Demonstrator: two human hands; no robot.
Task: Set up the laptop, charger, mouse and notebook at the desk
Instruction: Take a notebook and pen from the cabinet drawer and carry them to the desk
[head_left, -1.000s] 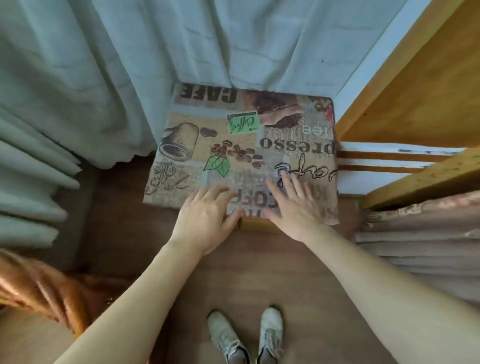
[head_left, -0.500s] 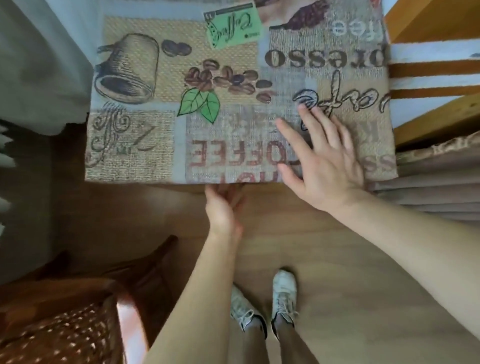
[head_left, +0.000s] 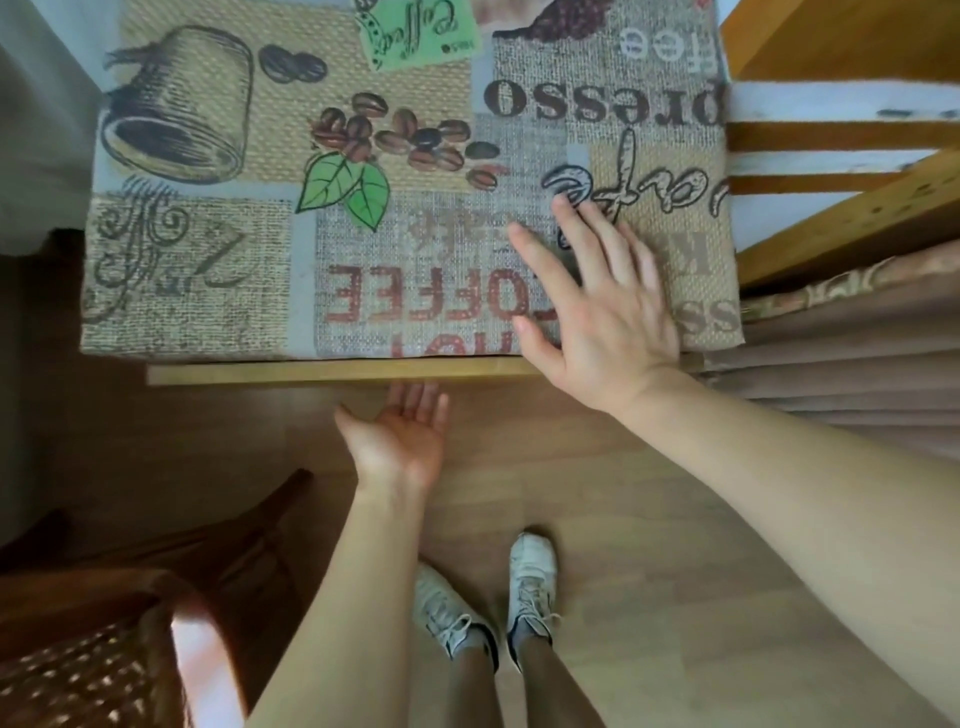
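Observation:
The desk (head_left: 332, 373) fills the upper half of the head view, covered by a coffee-print cloth (head_left: 218, 171). A light wooden edge shows under the cloth's front hem. My right hand (head_left: 592, 306) lies flat on the cloth near the front right corner, fingers spread, holding nothing. My left hand (head_left: 402, 436) is below the desk's front edge, palm up, with its fingertips reaching under the wooden edge. It holds nothing. No laptop, charger, mouse or notebook is in view.
A dark wooden chair (head_left: 104, 639) with a woven seat stands at the lower left. A wooden frame (head_left: 852, 208) and folded brownish fabric (head_left: 841, 358) are on the right, a pale curtain (head_left: 36, 130) on the left. My two white shoes (head_left: 488, 597) stand on the wood floor.
The view has closed in on the desk. My left hand left the cloth, dropped below the front edge and turned palm up. My right hand stayed flat on the cloth.

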